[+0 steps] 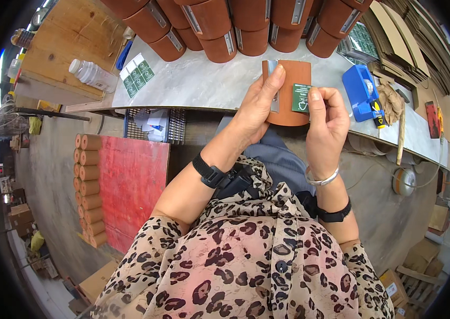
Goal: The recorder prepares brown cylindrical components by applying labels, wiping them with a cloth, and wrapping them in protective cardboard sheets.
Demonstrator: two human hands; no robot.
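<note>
One brown cylinder (286, 82) gripped in left hand (259, 103) over near edge of the table (193, 85), long axis toward its far side. Green label (299, 100) pinched in right hand (328, 114). Open room along table's left-middle.

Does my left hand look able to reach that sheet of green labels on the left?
Probably yes: nothing seems to stand between the left hand and the sheet of green labels, but the hand may need to let go of the brown cylinder first.
</note>
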